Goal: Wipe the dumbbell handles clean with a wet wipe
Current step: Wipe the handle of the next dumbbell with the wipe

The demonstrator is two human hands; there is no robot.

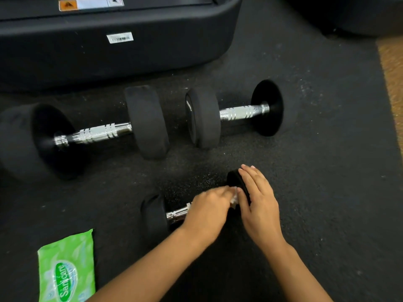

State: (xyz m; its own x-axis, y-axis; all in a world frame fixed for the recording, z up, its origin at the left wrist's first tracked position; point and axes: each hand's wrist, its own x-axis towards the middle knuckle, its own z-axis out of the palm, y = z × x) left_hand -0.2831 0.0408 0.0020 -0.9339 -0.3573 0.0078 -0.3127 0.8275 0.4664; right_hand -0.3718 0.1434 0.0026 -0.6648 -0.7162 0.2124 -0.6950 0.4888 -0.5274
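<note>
Head view: the black rubber floor (pixel 305 192) carries everything, and the small dumbbell (pixel 156 214) near the bottom centre serves as the landmark here. Beyond it, along the top edge, sits the dark base of a large machine (pixel 130 55) with a white barcode sticker. Between that base and the small dumbbell lie two bigger dumbbells end to end: the left large dumbbell (pixel 98 132), beyond and to the left, and the right large dumbbell (pixel 235 113), beyond and slightly to the right; their inner heads sit just beside each other, and both chrome handles are bare. Left of the small dumbbell and nearer the camera lies a green wet-wipe pack (pixel 66 269), flat on the floor and cut by the bottom edge.

The small dumbbell lies slanted, its left head nearer the camera, its right head further off. Its chrome handle (pixel 177 213) shows only beside the left head; the rest is hidden under the left hand (pixel 207 209). That hand's grip is closed round the handle with the fingers curled over it, and a crumpled white wipe (pixel 233 198) pokes out at the fingertips, pressed against the handle next to the right head. The hand is slightly blurred. The right hand (pixel 259 205) rests on top of the right head with its fingers straight and together, grip not closed, thumb lying just beside the wipe.
</note>
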